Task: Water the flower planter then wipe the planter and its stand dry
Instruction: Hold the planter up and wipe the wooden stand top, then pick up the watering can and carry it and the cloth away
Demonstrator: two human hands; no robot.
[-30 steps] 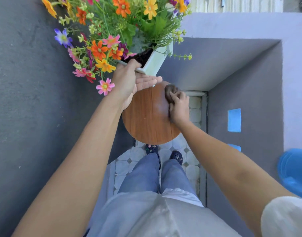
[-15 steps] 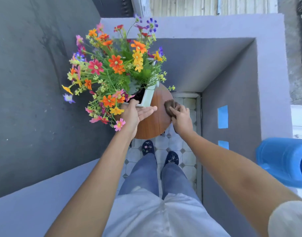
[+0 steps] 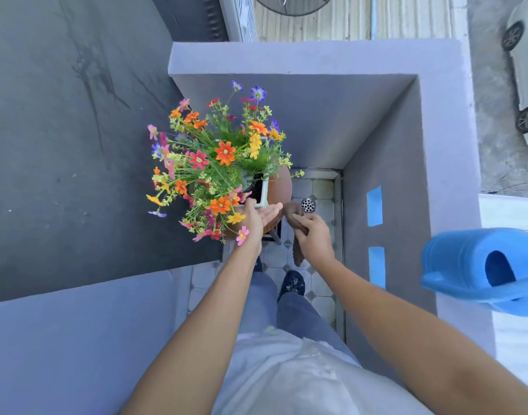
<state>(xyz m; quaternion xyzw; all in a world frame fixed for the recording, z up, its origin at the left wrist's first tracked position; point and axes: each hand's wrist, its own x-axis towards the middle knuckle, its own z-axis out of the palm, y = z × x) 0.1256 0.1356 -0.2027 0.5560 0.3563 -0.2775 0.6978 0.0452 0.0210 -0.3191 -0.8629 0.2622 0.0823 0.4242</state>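
Nearest the stand (image 3: 282,187), just off its right edge, the right hand (image 3: 313,239) is curled around a brown cloth (image 3: 297,232), fingers pinching its upper part while a tail of it hangs below the hand. At the stand's near edge the left hand (image 3: 258,218) lies open, fingers together and stretched rightward under the white planter (image 3: 264,191), thumb up against its rim. The planter sits on the stand's round wooden top, its colourful flowers (image 3: 221,163) spreading left and beyond. Right of the stand, a drain (image 3: 308,204) is set in the tiled floor. Farther right, a blue watering can (image 3: 481,271) rests on the ledge.
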